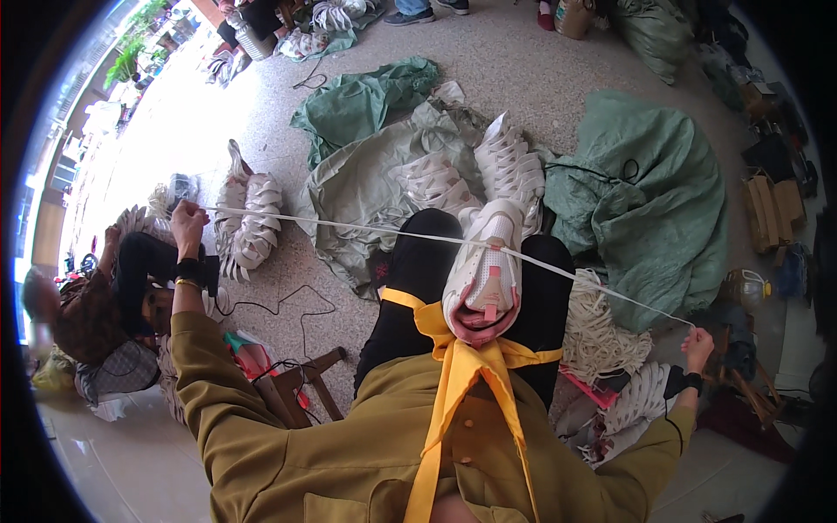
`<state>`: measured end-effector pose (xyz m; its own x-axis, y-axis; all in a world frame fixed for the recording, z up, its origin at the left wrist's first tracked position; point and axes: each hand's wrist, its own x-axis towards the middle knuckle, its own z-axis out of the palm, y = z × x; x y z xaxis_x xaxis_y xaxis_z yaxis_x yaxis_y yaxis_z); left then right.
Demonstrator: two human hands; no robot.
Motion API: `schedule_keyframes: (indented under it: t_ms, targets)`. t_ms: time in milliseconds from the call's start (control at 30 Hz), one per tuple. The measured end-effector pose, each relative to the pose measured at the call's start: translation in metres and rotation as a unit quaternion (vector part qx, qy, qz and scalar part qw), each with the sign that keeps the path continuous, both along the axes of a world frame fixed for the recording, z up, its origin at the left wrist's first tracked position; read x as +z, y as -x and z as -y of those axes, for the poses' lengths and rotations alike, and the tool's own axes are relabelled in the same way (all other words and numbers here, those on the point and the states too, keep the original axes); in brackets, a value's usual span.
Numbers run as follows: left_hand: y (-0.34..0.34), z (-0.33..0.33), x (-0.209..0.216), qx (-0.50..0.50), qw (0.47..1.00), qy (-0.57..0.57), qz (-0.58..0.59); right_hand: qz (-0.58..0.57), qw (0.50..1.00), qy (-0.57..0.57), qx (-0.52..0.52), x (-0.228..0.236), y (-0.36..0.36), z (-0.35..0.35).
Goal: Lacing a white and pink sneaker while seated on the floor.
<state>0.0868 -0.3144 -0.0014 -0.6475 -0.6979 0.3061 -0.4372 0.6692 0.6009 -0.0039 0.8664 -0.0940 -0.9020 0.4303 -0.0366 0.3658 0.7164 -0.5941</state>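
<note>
A white sneaker (500, 228) with a pink lining rests on my lap between my thighs, its toe pointing away from me. A long white shoelace (366, 226) runs across the front of the shoe and stretches nearly straight out to both sides. My left hand (188, 227), raised far out to the left, pinches one end. Out to the right and lower, my right hand (697, 347) is closed on the other end. Yellow cloth straps (462, 383) lie over my lap below the sneaker.
Stacked white shoes (253, 222) stand on the floor at left, and others lie on a pale green sheet (344, 196) ahead. A bulging green sack (654, 200) stands at right, above a heap of white laces (597, 331). Another person (87, 305) sits at left.
</note>
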Motion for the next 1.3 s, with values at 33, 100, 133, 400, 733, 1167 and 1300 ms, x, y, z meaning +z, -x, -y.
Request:
schedule_keyframes:
  t_ms: [33, 100, 133, 400, 733, 1167, 1300]
  targets:
    - [0.006, -0.010, -0.002, -0.006, 1.000, 0.015, 0.023, 0.016, 1.000, -0.012, 0.006, 0.003, 0.004, 0.005]
    - [0.017, -0.028, 0.001, -0.005, 0.997, 0.041, 0.061, 0.039, 0.999, -0.018, 0.027, 0.004, 0.013, 0.022]
    - [0.022, -0.035, 0.005, 0.008, 0.988, 0.116, 0.101, 0.047, 0.998, -0.011, 0.041, 0.003, 0.017, 0.034]
    - [0.071, -0.063, 0.046, -0.107, 0.984, 0.138, 0.036, 0.014, 0.976, 0.179, 0.123, 0.036, 0.068, 0.066]
    - [0.041, -0.286, -0.011, -0.406, 0.785, -0.322, 0.339, -0.066, 0.883, 0.460, 0.061, 0.032, 0.018, 0.259]
    - [0.066, -0.438, -0.020, -0.483, 0.834, -0.249, 0.098, -0.100, 0.896, 0.064, 0.428, 0.065, 0.020, 0.449]
    - [0.078, -0.448, -0.029, -0.461, 0.851, -0.239, 0.079, -0.178, 0.884, 0.093, 0.421, 0.060, 0.037, 0.462]
